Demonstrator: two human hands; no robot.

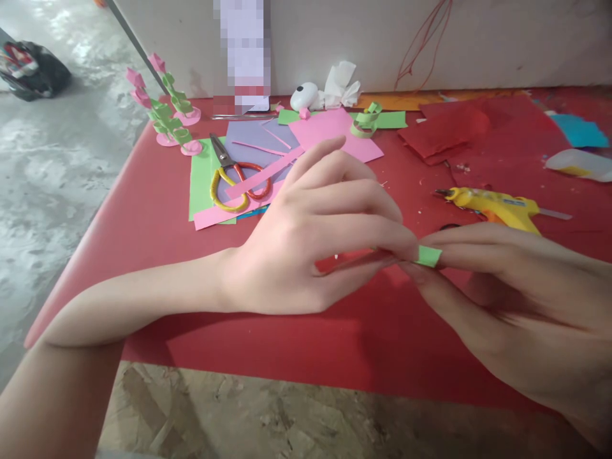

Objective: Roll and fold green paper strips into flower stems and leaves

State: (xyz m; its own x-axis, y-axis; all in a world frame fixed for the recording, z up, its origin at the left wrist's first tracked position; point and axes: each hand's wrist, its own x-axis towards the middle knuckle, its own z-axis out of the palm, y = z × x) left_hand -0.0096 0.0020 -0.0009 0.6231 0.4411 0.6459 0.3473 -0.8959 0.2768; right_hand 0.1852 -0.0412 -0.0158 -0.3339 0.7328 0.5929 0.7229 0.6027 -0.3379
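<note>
A small, narrow strip of bright green paper [429, 256] is held above the front of the smooth red tabletop [329, 350], between the person's two hands. The left hand [318, 223] pinches its left end between thumb and forefinger, and the right hand [507, 293] is closed on its other end. The fingertips cover most of the strip, so whether it is folded or curled inside them is hard to tell.

The likeliest trouble is a crease or tear: thin paper under two opposing pinches gives way if the hands pull apart or twist unevenly. Were either pinch to loosen, a bent strip could spring open or drop.

The yellow plastic glue gun [497, 203] lies just beyond the right hand, its handle partly hidden by it; a careless lift of the knuckles could nudge it. The scissors with one yellow and one red handle [231, 167] lie beyond the left wrist, under a pale pink paper strip [268, 172], which a sweep of that arm might drag.
</note>
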